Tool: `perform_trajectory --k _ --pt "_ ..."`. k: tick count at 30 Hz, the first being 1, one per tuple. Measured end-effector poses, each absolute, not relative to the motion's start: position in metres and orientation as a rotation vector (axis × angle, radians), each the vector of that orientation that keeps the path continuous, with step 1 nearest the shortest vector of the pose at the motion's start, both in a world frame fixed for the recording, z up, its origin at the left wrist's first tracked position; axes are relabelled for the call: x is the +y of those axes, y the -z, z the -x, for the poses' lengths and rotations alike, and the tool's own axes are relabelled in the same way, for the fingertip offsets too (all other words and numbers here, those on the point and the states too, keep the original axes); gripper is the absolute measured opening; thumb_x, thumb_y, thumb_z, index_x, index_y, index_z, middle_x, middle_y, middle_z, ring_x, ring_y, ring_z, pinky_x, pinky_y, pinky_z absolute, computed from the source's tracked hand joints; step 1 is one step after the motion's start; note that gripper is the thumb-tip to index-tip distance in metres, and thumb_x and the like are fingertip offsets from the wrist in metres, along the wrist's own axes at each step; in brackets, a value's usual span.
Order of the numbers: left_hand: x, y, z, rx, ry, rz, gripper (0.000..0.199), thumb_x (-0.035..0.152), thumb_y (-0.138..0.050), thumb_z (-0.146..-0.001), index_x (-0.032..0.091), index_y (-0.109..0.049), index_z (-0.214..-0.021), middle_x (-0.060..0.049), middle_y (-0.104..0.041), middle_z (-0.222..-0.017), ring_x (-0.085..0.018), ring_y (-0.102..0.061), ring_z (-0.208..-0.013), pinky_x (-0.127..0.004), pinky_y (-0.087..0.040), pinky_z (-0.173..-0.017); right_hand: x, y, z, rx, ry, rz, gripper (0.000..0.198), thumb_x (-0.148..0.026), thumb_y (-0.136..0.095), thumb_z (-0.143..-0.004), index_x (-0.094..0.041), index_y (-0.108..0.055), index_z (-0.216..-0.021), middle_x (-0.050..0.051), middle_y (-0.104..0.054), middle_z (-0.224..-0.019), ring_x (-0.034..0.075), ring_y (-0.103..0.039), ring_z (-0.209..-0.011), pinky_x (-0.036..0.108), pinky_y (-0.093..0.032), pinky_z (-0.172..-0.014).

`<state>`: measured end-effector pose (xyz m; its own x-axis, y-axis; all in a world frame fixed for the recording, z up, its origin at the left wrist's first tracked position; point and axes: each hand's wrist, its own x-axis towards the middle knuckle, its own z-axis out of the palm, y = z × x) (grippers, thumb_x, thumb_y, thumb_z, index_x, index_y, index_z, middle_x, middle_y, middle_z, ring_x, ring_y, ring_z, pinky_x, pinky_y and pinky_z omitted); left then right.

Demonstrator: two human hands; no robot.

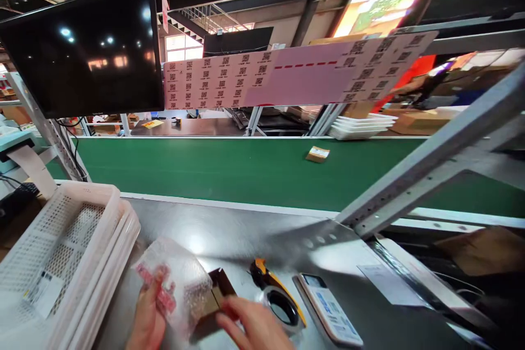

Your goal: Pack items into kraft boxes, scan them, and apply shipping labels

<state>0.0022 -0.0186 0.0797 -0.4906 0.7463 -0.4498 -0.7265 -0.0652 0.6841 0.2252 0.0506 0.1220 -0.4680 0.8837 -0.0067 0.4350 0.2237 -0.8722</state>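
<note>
My left hand (146, 314) is closed on a clear bubble-wrap bag (182, 265) with pink-red printing at its near left side. Beside the bag is a small brown cardboard box (223, 283), partly behind the plastic. My right hand (255, 324) has its thumb and fingers bent at the box's near right edge, pinching it. Just right of that hand lies a yellow-and-black tape dispenser (296, 306) with a roll of clear tape. Farther right, a phone-like handheld device (328, 306) rests on the metal table.
Stacked white plastic baskets (117, 229) stand at left, the top one holding labelled packets. Behind the metal table (246, 224) runs a green conveyor belt (205, 167) carrying a small labelled box (318, 153). A slanted metal post (394, 180) stands at right. A monitor (82, 54) hangs upper left.
</note>
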Motion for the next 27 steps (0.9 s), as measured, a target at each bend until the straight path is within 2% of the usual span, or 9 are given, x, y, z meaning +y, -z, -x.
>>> perform_trajectory --k 3,5,10,14,18,20,22,24,27 --pt "-0.016 -0.071 -0.019 0.979 -1.712 -0.010 0.042 0.041 -0.102 -0.062 0.018 -0.082 -0.090 -0.013 -0.086 -0.102 -0.037 -0.082 -0.106 -0.050 -0.068 -0.097 0.038 -0.118 -0.184 -2.140 -1.066 0.839 0.037 -0.030 -0.064 -0.093 -0.033 -0.079 -0.127 0.013 -0.080 -0.126 0.036 -0.074 -0.116 0.052 -0.059 -0.103" --pt "-0.016 -0.061 -0.029 0.950 -1.676 -0.017 0.039 0.040 -0.101 -0.063 0.019 -0.082 -0.089 -0.011 -0.086 -0.101 -0.037 -0.081 -0.111 -0.049 -0.066 -0.102 0.032 -0.109 -0.155 -2.210 -1.012 0.739 0.049 -0.023 -0.059 -0.092 -0.025 -0.071 -0.140 0.017 -0.075 -0.135 0.036 -0.070 -0.123 0.052 -0.056 -0.110" --pt "-0.022 -0.028 -0.031 0.931 -1.570 -0.125 0.044 0.053 -0.096 -0.071 0.020 -0.084 -0.097 -0.016 -0.082 -0.120 -0.041 -0.071 -0.132 -0.050 -0.063 -0.110 0.033 -0.089 -0.130 -2.217 -1.007 0.773 0.047 -0.017 -0.055 -0.085 -0.019 -0.071 -0.130 0.016 -0.074 -0.124 0.031 -0.068 -0.112 0.046 -0.057 -0.101" --pt "-0.029 -0.002 -0.020 1.113 -1.540 -0.472 0.083 0.080 -0.085 -0.068 0.022 -0.079 -0.126 -0.018 -0.076 -0.137 -0.045 -0.058 -0.146 -0.055 -0.055 -0.119 0.051 -0.098 -0.146 -2.090 -1.469 0.851 0.021 -0.025 -0.067 -0.078 -0.019 -0.072 -0.098 0.000 -0.068 -0.087 0.018 -0.059 -0.080 0.030 -0.047 -0.074" --pt "-0.030 -0.005 0.008 1.308 -1.696 -0.899 0.133 0.096 -0.079 -0.055 0.038 -0.039 -0.168 -0.010 -0.038 -0.177 -0.045 -0.019 -0.168 -0.059 -0.033 -0.134 0.070 -0.110 -0.167 -1.920 -2.162 0.754 0.040 -0.026 -0.084 -0.057 -0.018 -0.069 -0.093 -0.008 -0.059 -0.075 0.010 -0.046 -0.067 0.024 -0.033 -0.062" --pt "-0.028 -0.020 0.025 1.227 -1.674 -1.023 0.145 0.098 -0.078 -0.050 0.042 -0.023 -0.172 -0.010 -0.033 -0.179 -0.044 -0.016 -0.168 -0.063 -0.024 -0.135 0.075 -0.109 -0.175 -1.831 -2.357 0.706 0.047 -0.029 -0.090 -0.051 -0.019 -0.066 -0.091 -0.007 -0.063 -0.077 0.010 -0.050 -0.067 0.023 -0.035 -0.060" --pt "-0.026 -0.038 0.037 1.090 -1.525 -1.129 0.148 0.094 -0.085 -0.045 0.037 -0.031 -0.170 -0.014 -0.056 -0.161 -0.044 -0.041 -0.157 -0.063 -0.027 -0.132 0.078 -0.105 -0.181 -1.759 -2.487 0.664 0.055 -0.035 -0.094 -0.049 -0.021 -0.062 -0.092 -0.004 -0.068 -0.080 0.011 -0.056 -0.066 0.022 -0.037 -0.058" --pt "-0.024 -0.057 0.041 1.008 -1.296 -1.177 0.136 0.080 -0.097 -0.044 0.030 -0.049 -0.161 -0.010 -0.072 -0.128 -0.036 -0.065 -0.124 -0.055 -0.044 -0.118 0.082 -0.101 -0.184 -1.725 -2.576 0.626 0.060 -0.038 -0.095 -0.050 -0.022 -0.062 -0.097 -0.005 -0.069 -0.080 0.009 -0.055 -0.060 0.021 -0.036 -0.055" --pt "-0.020 -0.078 0.034 1.037 -1.101 -1.078 0.082 0.057 -0.104 -0.054 0.019 -0.076 -0.122 0.000 -0.069 -0.090 -0.016 -0.061 -0.080 -0.031 -0.049 -0.081 0.091 -0.104 -0.188 -1.783 -2.590 0.561 0.058 -0.037 -0.091 -0.054 -0.020 -0.066 -0.103 -0.007 -0.065 -0.077 0.007 -0.049 -0.056 0.019 -0.035 -0.052"
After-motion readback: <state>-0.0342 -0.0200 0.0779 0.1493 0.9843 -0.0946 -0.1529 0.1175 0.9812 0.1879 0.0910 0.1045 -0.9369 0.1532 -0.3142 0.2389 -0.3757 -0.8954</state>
